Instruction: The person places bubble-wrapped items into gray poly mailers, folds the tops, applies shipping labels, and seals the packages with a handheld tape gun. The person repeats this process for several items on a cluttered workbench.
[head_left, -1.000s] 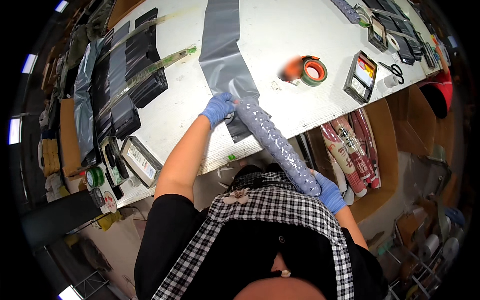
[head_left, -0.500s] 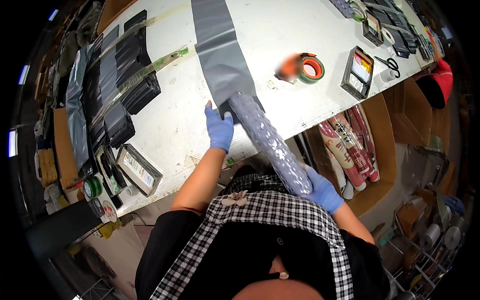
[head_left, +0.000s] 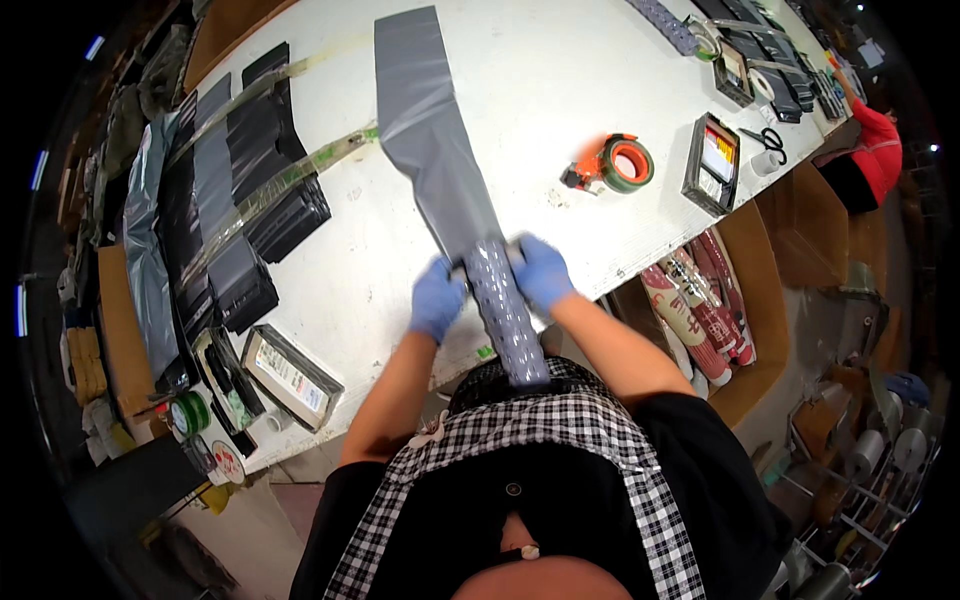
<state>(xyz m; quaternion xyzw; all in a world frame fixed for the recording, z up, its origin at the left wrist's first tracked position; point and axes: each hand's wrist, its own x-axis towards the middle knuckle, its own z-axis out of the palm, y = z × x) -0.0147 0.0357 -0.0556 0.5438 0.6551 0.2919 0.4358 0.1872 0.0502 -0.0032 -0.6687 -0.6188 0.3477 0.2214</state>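
A long grey plastic mailing bag (head_left: 425,110) lies across the white table, its mouth toward me. The far end of a spotted grey-purple roll in shiny clear wrap (head_left: 507,320) sits in that mouth; its near end comes over the table edge to my apron. My left hand (head_left: 437,300), in a blue glove, is closed on the left side of the bag's mouth. On the opposite side my right hand (head_left: 543,273), also gloved in blue, grips the bag's edge beside the roll. Some of the fingertips are blurred or hidden.
To the right lie an orange tape dispenser (head_left: 625,163), a box of labels (head_left: 712,163) and scissors (head_left: 768,142). Stacked black and grey bags (head_left: 262,150) are strapped down with tape at left, near another label box (head_left: 290,378). Wrapped rolls (head_left: 690,310) stand in a carton below. A person in red (head_left: 880,155) is at far right.
My right hand has left the roll's near end and moved up to the bag's mouth. The roll and bag have swung more upright in view. My left hand has closed on the bag.
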